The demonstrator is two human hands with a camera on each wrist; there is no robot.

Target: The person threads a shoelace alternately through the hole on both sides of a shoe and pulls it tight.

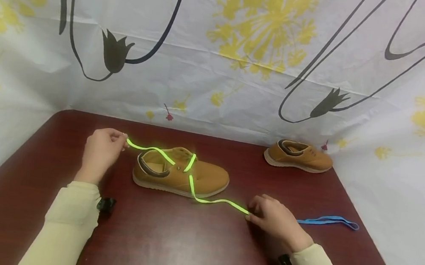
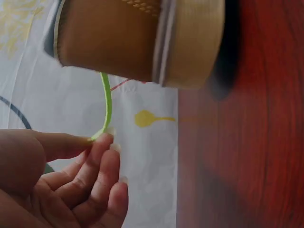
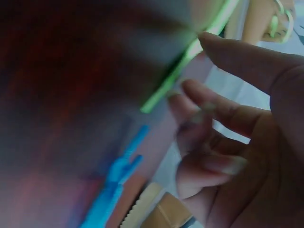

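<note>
A tan shoe [image 1: 208, 177] lies on the table with its toe to the right. A bright green shoelace [image 1: 190, 163] crosses its eyelet flaps, one end running left and the other right. My left hand [image 1: 104, 150] pinches the left end between thumb and fingertips, just behind the heel. Over the other end, right of the toe, is my right hand [image 1: 273, 217]. In the right wrist view its thumb is at the green lace [image 3: 171, 85], while the fingers are bent and apart from the thumb. Part of that contact is blurred.
A second tan shoe [image 1: 298, 155] stands at the back right, with no lace visible in it. A folded blue shoelace [image 1: 328, 220] lies right of my right hand. The dark red table [image 1: 172, 235] meets a patterned white cloth [image 1: 201, 84] at the back and sides.
</note>
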